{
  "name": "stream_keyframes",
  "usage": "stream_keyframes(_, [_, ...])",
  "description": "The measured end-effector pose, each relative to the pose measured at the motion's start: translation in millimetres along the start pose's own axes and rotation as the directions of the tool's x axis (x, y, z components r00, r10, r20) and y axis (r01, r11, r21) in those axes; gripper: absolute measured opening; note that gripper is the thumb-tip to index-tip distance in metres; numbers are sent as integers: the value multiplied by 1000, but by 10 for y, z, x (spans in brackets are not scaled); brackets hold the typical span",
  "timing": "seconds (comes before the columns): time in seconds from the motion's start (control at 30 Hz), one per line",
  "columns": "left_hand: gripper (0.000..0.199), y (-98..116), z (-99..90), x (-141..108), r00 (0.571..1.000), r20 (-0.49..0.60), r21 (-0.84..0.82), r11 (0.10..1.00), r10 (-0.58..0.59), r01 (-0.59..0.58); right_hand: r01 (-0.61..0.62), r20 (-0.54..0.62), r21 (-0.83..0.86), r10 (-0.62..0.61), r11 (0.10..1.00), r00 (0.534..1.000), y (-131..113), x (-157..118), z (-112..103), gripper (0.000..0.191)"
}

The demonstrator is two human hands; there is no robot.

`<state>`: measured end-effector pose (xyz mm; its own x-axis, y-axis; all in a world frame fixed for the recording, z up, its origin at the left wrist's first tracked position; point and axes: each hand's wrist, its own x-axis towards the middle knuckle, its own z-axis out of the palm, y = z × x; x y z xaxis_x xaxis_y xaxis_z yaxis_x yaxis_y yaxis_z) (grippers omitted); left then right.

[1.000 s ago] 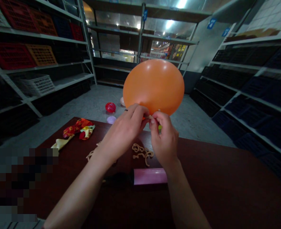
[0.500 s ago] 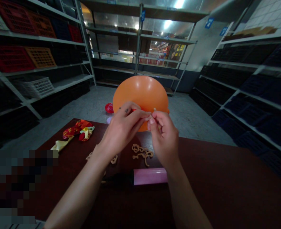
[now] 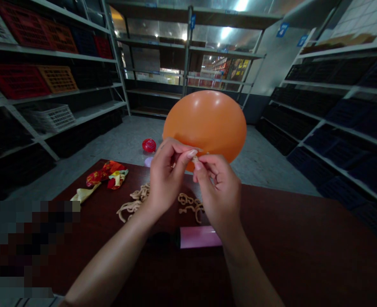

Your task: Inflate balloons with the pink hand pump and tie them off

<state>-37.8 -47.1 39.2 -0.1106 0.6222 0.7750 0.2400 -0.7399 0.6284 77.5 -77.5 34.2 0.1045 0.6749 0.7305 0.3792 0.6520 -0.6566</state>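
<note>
Above a dark wooden table (image 3: 287, 243), the left hand (image 3: 165, 179) and right hand (image 3: 218, 192) pinch the neck of an inflated orange balloon (image 3: 204, 125), fingertips closed tight, the balloon just beyond them. A pink tube (image 3: 201, 237) lies near the wrists.

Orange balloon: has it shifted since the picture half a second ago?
Yes: the orange balloon now sits further right and higher, judged against the pink cylinder lying on the table.
</note>
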Motion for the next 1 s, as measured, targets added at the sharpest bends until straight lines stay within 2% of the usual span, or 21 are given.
stream_keyframes(0.13, [25,38,15,20,993,3,-146,983,-114,114,133,-18,-221,-140,966,990,-41,1,-21,6])
stream_keyframes(0.23, [28,48,20,29,979,-6,-195,961,-201,196,246,20,-433,-264,867,964,-83,-2,-35,10])
stream_keyframes(0.4, [36,50,-3,52,940,49,-372,868,-337,330,302,87,-631,-321,714,943,-153,-7,-36,12])
stream_keyframes(0.53, [33,55,-5,63,914,119,-471,789,-387,396,308,92,-630,-326,713,941,-164,-9,-19,12])
stream_keyframes(0.67, [31,19,58,31,943,115,-437,837,-311,329,261,15,-549,-302,794,953,-93,3,-16,10])
stream_keyframes(0.8, [29,-43,118,-5,962,160,-393,880,-220,267,206,-76,-487,-276,849,958,-7,27,-37,7])
stream_keyframes(1.0, [22,-103,128,9,949,118,-449,837,-293,314,222,-42,-478,-275,850,961,52,30,-14,6])
